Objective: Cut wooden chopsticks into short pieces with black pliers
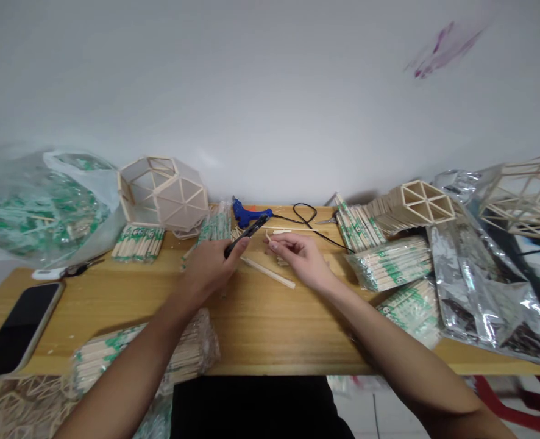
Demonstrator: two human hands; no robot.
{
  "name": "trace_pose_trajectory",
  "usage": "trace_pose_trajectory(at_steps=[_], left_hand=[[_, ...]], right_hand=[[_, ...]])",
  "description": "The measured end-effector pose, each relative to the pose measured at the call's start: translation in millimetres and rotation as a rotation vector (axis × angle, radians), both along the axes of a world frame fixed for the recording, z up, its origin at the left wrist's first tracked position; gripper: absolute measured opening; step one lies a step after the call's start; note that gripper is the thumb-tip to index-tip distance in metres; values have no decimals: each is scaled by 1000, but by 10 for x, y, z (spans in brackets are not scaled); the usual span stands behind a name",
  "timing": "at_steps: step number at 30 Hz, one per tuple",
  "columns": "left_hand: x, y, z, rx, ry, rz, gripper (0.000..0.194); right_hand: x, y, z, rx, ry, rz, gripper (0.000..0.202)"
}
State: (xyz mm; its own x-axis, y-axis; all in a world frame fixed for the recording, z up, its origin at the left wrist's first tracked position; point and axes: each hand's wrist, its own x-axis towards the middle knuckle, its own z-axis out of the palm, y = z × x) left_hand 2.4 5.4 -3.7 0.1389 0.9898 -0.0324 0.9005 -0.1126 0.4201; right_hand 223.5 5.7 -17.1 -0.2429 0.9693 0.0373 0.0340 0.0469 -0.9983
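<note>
My left hand (211, 263) is closed around a black utility knife (254, 228), whose far end points up and to the right over the table. Just right of it, my right hand (303, 256) pinches a small piece of wooden stick (267, 235) between thumb and fingers. Below both hands a pale flat stick (270, 272) lies slantwise on the wooden table (279, 329). A few short stick pieces sit partly hidden behind my right hand. Beyond the knife rests a blue glue gun (248, 213) with a black cord (307, 214).
Wrapped stick bundles (137, 242) lie on both sides, more bundles (391, 265) at right. Wooden stick frames stand at left (164, 195) and far right (521, 195). Also around are stacked hexagon frames (423, 203), a plastic bag (46, 207), a phone (18, 326) and a silver bag (489, 292).
</note>
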Motion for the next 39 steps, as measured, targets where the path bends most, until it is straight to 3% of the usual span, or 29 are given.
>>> trace_pose_trajectory(at_steps=[7, 15, 23, 29, 36, 39], left_hand=[[-30, -22, 11, 15, -324, -17, 58], [59, -68, 62, -106, -468, -18, 46], [8, -58, 16, -167, -693, 231, 40], [1, -40, 29, -188, -761, 281, 35], [51, -28, 93, -70, -1020, 334, 25], [31, -25, 84, 25, -1053, 365, 22]], right_hand=[[0, 4, 1, -30, 118, 14, 36], [-22, -29, 67, -127, 258, -8, 40], [-22, -45, 72, -188, 248, -32, 40], [-31, -56, 67, -200, 249, -32, 38], [-11, -39, 19, -194, 218, 77, 35], [-25, -65, -30, -29, 13, 98, 37]])
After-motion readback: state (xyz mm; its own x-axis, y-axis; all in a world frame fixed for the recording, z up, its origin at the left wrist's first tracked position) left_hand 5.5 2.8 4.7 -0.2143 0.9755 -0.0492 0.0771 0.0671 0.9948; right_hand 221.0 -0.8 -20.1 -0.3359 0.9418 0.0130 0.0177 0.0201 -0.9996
